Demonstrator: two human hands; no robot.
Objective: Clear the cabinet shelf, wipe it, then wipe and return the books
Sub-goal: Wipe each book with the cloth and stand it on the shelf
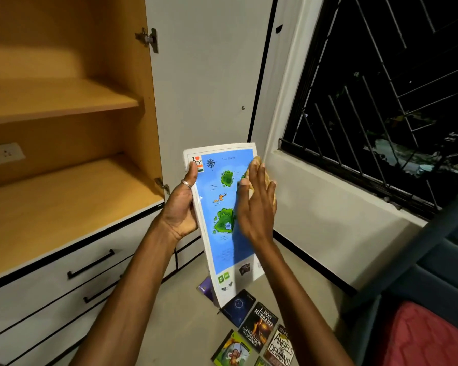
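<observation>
I hold the map-covered book (220, 207) up in front of the open cabinet door (209, 75), my left hand (181, 207) gripping its left edge, thumb curled over the cover. My right hand (257, 204) presses a tan cloth (257, 165) flat against the cover, fingers (251, 178) straight. Below, other books (259, 331) lie on the floor (185, 307), and the cabinet shelf (64, 212) beside me holds nothing.

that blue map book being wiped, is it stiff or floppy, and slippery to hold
The map book looks thin and probably bends somewhat: its lower end curves away unsupported. The left hand holds it alone by one edge, so it is likely light. Its cover shows a sheen, so it may be slightly slippery under the cloth.
</observation>
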